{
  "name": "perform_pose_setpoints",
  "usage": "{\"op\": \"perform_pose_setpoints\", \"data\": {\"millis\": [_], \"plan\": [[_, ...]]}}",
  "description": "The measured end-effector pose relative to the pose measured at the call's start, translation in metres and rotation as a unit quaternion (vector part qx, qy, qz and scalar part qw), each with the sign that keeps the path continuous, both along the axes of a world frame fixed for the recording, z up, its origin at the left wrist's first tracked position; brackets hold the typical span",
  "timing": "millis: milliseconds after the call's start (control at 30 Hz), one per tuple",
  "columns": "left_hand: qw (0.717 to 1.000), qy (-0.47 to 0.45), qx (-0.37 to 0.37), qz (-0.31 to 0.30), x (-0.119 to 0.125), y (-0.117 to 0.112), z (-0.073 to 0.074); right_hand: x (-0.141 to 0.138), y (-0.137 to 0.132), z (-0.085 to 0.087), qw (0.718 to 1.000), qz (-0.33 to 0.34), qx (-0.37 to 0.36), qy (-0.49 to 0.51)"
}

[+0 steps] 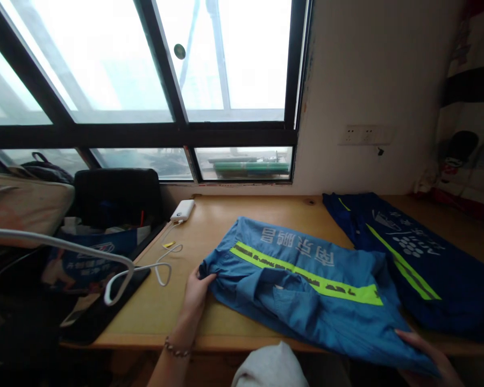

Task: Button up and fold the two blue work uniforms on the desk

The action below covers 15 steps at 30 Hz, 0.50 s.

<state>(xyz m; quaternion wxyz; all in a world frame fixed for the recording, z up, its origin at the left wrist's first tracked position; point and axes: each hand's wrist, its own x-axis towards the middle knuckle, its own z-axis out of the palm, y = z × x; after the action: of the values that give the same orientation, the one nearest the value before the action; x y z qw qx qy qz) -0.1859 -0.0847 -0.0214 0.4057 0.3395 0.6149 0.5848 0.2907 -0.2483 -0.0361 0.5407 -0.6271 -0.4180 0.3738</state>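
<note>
A light blue work shirt with a yellow-green reflective band and white characters lies across the wooden table. My left hand pinches the shirt's left edge, thumb on top of the cloth. At the shirt's lower right corner my right hand lies partly under the fabric near the table's front edge, and its fingers are mostly hidden.
A darker blue garment with the same kind of band lies at the right. A white power bank with a looping white cable sits at the back left. Bags and a white rail crowd the left side. A window fills the back.
</note>
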Motion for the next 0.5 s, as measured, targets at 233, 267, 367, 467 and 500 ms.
{"op": "perform_pose_setpoints", "data": {"millis": [233,267,367,467,500], "plan": [[0.963,-0.268,-0.018,-0.023,0.015,-0.01,0.006,-0.121,0.092,0.159,0.924,0.172,-0.013,0.34],[0.961,-0.276,-0.012,-0.024,0.017,-0.012,0.007,-0.146,0.108,0.168,0.91,0.222,-0.015,0.35],[0.955,-0.293,-0.013,-0.043,0.022,-0.014,0.01,-0.217,0.142,0.158,0.883,0.311,-0.087,0.341],[0.948,-0.311,-0.028,-0.062,0.021,-0.015,0.015,-0.255,0.153,0.115,0.887,0.337,-0.163,0.271],[0.943,-0.322,-0.036,-0.074,0.02,-0.016,0.017,-0.256,0.152,0.1,0.919,0.301,-0.138,0.214]]}}
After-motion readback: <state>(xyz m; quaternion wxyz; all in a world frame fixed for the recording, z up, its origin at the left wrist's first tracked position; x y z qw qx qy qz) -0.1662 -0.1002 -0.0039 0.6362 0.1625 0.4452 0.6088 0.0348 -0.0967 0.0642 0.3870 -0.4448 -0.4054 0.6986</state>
